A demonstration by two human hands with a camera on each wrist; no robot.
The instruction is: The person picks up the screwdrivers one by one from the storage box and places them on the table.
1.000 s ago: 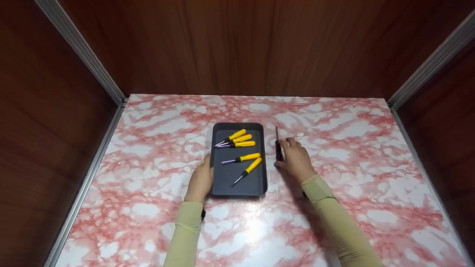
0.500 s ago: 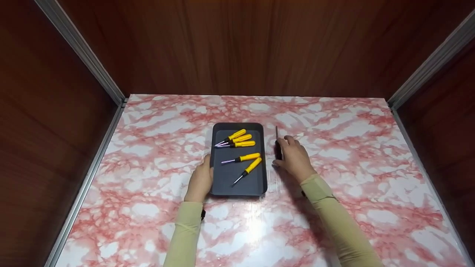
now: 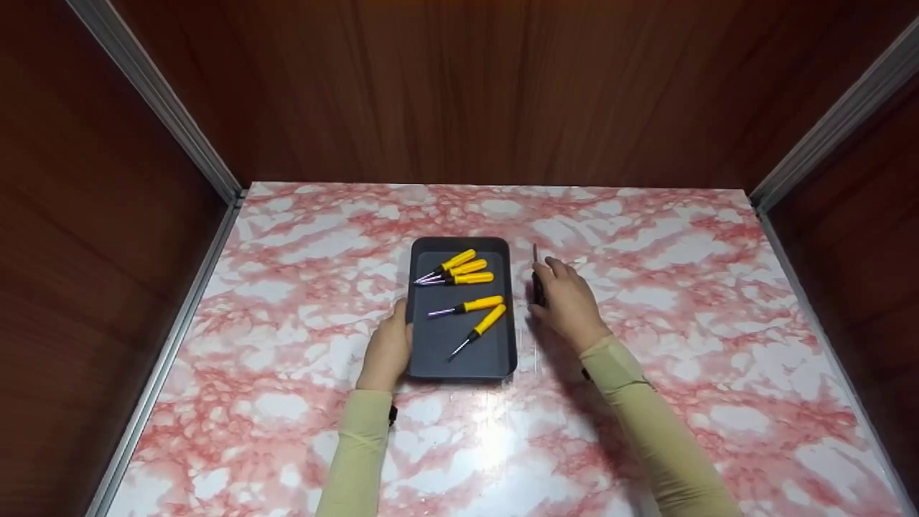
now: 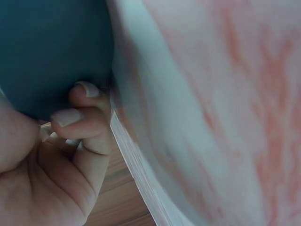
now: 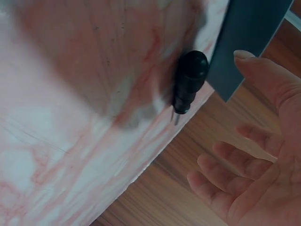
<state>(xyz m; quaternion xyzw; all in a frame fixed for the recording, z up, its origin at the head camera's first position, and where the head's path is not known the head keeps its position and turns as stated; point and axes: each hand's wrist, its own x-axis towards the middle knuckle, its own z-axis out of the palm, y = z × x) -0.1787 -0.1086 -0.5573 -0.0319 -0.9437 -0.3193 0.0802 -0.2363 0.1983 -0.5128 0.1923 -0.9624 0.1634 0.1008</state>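
A dark grey tray (image 3: 445, 352) stands mid-table, with several yellow-handled screwdrivers (image 3: 474, 305) lying in it. At its left side my left hand (image 3: 388, 348) grips the wall; in the left wrist view, curled fingertips (image 4: 84, 103) press the tray's outer face, with the thumb opposite. To the right of the tray, a black-handled screwdriver (image 5: 190, 77) lies on the table, its shaft pointing away from me. My right hand (image 3: 572, 305) hovers right beside that handle, partly hiding it in the head view. In the right wrist view its fingers (image 5: 225, 174) are spread and loosely bent, apart from the handle.
The table (image 3: 682, 359) has a red and white marbled top. Dark wood panels (image 3: 459, 93) close off the back and both sides, with metal rails (image 3: 172, 100) at the corners.
My right hand has shifted slightly forward along the black screwdriver, and its fingers have moved up toward the shaft end. The left hand, the tray and the yellow screwdrivers stay where they were.
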